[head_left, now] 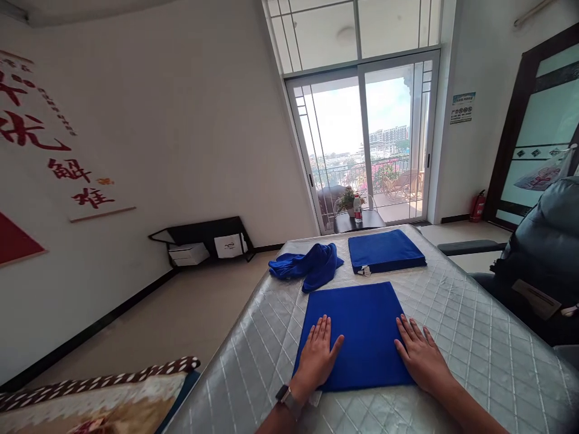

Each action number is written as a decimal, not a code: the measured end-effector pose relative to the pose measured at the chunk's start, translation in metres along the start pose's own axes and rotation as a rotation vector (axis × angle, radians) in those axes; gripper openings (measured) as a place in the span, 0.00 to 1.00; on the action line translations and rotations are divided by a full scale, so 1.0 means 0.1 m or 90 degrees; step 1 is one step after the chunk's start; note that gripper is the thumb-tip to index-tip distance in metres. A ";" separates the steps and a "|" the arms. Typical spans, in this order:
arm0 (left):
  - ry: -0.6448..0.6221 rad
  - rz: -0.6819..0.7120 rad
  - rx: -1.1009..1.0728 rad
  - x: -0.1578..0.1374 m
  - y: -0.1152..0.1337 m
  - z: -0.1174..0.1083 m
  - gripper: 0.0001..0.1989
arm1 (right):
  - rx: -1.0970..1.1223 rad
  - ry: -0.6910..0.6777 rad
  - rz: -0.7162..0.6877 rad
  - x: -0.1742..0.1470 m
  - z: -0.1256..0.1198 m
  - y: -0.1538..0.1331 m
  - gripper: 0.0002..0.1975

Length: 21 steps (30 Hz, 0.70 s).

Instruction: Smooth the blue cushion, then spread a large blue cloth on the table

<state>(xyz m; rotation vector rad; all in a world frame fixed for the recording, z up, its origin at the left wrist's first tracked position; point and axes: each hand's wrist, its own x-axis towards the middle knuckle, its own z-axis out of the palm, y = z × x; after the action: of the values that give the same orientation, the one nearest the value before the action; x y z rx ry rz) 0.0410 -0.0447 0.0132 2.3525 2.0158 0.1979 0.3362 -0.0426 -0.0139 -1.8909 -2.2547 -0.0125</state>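
Note:
A blue cloth [362, 337], folded into a flat rectangle, lies in front of me on a silver quilted mattress [479, 361]. My left hand [319, 355] rests flat on its left part, fingers stretched out, with a watch on the wrist. At the cloth's right edge lies my right hand [420, 352], palm down and fingers spread, partly on the mattress. Beyond them sits a stack of folded blue cloths [386, 250] with a white tag at its near edge. To the left of that stack is a crumpled blue cloth [312, 265]. Neither hand grips anything.
A small dark table [359, 222] with a bottle [357, 210] and a potted plant stands past the mattress's far end. On the right is a black leather chair [543, 241]. A black rack [208, 241] with white boxes stands by the left wall. Patterned bedding [117, 398] lies lower left.

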 end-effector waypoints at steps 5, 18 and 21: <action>0.036 -0.071 -0.010 -0.17 -0.48 0.04 0.41 | -0.013 0.007 0.000 0.00 0.00 0.00 0.31; 0.045 -0.074 -0.055 -0.20 -0.54 0.02 0.43 | -0.032 -0.046 0.001 0.15 -0.22 -0.03 0.32; 0.048 -0.075 -0.053 -0.18 -0.56 0.05 0.43 | -0.037 -0.042 -0.006 0.36 -0.31 -0.10 0.32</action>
<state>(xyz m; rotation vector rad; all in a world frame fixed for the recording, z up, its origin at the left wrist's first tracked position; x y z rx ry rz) -0.0164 -0.0537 0.0005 2.2027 2.1268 0.3643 0.3253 -0.0135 0.0237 -1.9376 -2.3306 -0.0175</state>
